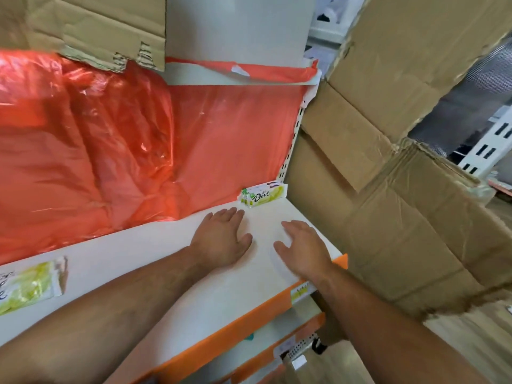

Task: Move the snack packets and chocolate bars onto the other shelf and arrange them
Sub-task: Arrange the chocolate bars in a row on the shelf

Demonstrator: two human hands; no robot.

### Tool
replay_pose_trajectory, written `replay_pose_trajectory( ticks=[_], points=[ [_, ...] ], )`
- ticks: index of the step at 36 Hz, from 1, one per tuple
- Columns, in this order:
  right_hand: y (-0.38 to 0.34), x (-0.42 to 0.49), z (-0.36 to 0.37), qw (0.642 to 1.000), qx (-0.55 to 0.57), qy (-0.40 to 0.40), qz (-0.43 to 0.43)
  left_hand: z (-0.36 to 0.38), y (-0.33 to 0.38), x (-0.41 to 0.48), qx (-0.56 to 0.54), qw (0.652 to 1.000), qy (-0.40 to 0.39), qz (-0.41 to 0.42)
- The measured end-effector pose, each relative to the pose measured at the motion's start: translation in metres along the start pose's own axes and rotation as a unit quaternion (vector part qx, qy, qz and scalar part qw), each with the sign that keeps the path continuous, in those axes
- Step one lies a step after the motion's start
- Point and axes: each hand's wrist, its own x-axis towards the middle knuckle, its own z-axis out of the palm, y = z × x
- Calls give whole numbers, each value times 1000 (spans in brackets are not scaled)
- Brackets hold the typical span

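Flattened cardboard (388, 134) fills the right side, and more hangs at the top left. A crumpled red plastic sheet (97, 148) covers the back wall behind the white shelf (155, 261), whose front edge carries an orange strip (249, 314). Both hands are over the right part of the shelf, palms down, fingers straight and holding nothing. The left hand (221, 239) lies flat on the surface. The right hand (303, 250) is just beside it, near the front edge (slightly blurred, so contact is unclear). A Dove bar (261, 196) stands on its long edge in the back right corner, just beyond the left fingertips. A second, yellow-green packet (30, 284) lies flat at the far left, well apart.
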Motion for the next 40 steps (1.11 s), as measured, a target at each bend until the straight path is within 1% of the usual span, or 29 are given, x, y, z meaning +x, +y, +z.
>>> replay_pose_trajectory(
  ticks=[5, 10, 14, 24, 32, 38, 40],
  points=[
    [15, 42, 3, 999, 2, 4, -32, 7, 5, 29, -2, 1000, 14, -19],
    [26, 85, 7, 998, 10, -15, -60, 12, 13, 55, 8, 999, 32, -41],
    [31, 117, 3, 996, 3, -16, -86, 15, 19, 76, -1, 997, 54, -56],
    [41, 161, 3, 988, 12, -3, -154, 22, 22, 107, 12, 995, 52, -86],
    [46, 167, 0, 987, -45, -16, -152, 28, 27, 121, 2, 991, 57, -122],
    [49, 174, 2, 988, -44, 5, -151, 34, 25, 125, -13, 991, 55, -123],
    [51, 175, 3, 988, -39, -2, -149, 34, 25, 125, -5, 991, 48, -125]
  ],
)
